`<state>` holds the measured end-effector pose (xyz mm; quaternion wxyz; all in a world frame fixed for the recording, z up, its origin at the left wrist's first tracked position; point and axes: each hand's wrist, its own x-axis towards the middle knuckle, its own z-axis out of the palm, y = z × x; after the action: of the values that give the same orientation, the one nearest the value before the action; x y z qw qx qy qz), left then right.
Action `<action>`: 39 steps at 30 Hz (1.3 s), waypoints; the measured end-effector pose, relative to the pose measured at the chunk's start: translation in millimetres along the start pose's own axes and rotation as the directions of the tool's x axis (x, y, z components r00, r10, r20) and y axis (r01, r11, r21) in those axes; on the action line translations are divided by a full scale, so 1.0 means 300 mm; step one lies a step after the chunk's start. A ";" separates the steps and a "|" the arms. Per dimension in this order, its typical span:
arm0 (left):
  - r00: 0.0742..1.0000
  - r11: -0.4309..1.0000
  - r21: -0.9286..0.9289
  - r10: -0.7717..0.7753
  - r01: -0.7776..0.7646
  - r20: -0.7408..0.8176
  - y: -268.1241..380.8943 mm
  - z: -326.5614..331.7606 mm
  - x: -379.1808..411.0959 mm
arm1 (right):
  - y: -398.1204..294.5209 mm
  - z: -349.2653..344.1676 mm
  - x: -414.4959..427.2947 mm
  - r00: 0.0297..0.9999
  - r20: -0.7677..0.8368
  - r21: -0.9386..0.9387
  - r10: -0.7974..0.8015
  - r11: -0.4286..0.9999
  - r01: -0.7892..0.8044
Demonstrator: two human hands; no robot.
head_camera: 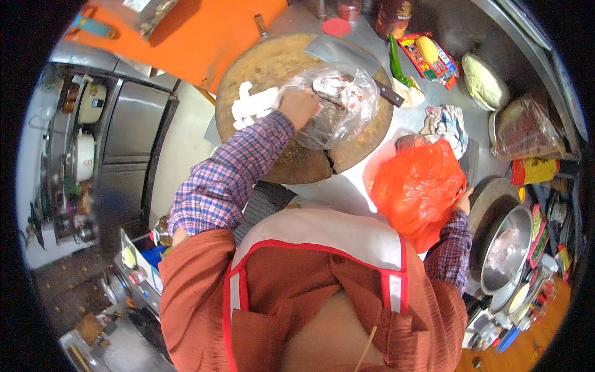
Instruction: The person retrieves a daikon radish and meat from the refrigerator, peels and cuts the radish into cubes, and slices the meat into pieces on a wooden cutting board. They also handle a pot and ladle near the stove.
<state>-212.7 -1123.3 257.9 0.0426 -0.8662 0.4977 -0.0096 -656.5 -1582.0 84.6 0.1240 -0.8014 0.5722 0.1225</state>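
Observation:
My left hand [300, 108] grips the edge of a clear plastic bag [325, 128] on a round wooden chopping block [302, 167]. Inside or under the clear film lies a pale and dark piece of food [332, 88], its kind unclear. White cut blocks [253, 104] lie to the left of that hand. Behind the bag rests a cleaver [344, 52], its dark handle pointing right. At the right, my right hand [462, 201] holds the side of a bulging red plastic bag [418, 190]; its fingers are partly hidden, and so are the bag's contents.
A green chili pepper [396, 60], a red food packet [427, 63] with a yellow item on it, a cabbage half [484, 83] and a crumpled cloth [445, 125] lie beyond the block. A metal bowl [506, 251] stands at the right, near a dark wok.

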 end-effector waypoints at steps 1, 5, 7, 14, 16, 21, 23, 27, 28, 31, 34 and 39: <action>0.999 0.999 -0.015 -0.045 0.045 -0.001 0.010 0.000 -0.020 | -0.063 -0.025 -0.015 0.999 0.037 -0.018 -0.026 0.999 0.027; 0.943 0.898 -0.435 -0.201 0.069 -0.265 0.071 -0.178 -0.095 | -0.117 -0.148 -0.066 0.973 -0.213 0.238 -0.084 0.962 0.135; 0.827 0.525 -0.851 -0.492 0.033 -0.271 0.075 -0.236 -0.156 | -0.122 -0.257 -0.104 0.969 -0.244 0.498 -0.036 0.853 0.158; 0.760 -0.057 -0.987 -0.646 -0.150 -0.078 0.033 -0.178 -0.367 | -0.569 -0.737 -0.671 0.856 -0.406 0.766 -0.321 0.391 0.510; 0.833 0.150 -0.966 -0.489 -0.209 -0.257 0.110 -0.213 -0.339 | -0.734 -0.726 -0.759 0.824 -0.462 0.738 -0.328 0.372 0.563; 0.977 0.816 -0.571 -0.044 -0.084 -0.207 0.247 -0.074 -0.217 | -1.029 -0.646 -1.022 0.751 -0.396 0.816 -0.528 0.173 0.552; 0.993 0.882 -0.471 -0.037 -0.020 -0.111 0.310 0.006 -0.218 | -1.064 -0.636 -1.108 0.711 -0.381 0.764 -0.591 0.231 0.602; 0.978 0.945 -0.321 -0.121 0.060 -0.173 0.426 0.005 -0.190 | -1.036 -0.617 -1.168 0.596 -0.437 0.513 -0.674 0.358 0.780; 0.991 0.940 -0.341 -0.071 0.028 -0.115 0.432 0.009 -0.174 | -1.044 -0.623 -1.170 0.565 -0.447 0.470 -0.694 0.355 0.808; 0.940 0.933 -0.354 -0.071 -0.055 -0.333 0.383 -0.007 -0.220 | -1.079 -0.637 -1.161 0.436 -0.484 0.372 -0.759 0.272 0.887; 0.848 0.807 -0.581 -0.229 -0.109 -0.478 0.305 -0.025 -0.341 | -1.140 -0.629 -1.155 0.468 -0.451 0.451 -0.760 0.258 0.855; 0.544 -0.145 -0.985 -0.836 -0.092 0.073 0.133 -0.039 -0.597 | -1.365 -0.512 -1.208 0.515 -0.328 0.736 -0.792 0.127 0.665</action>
<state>-338.1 -989.4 271.0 -0.7378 -0.6746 0.0092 0.0225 -374.4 -1183.8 375.4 0.5505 -0.8137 0.0829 -0.1671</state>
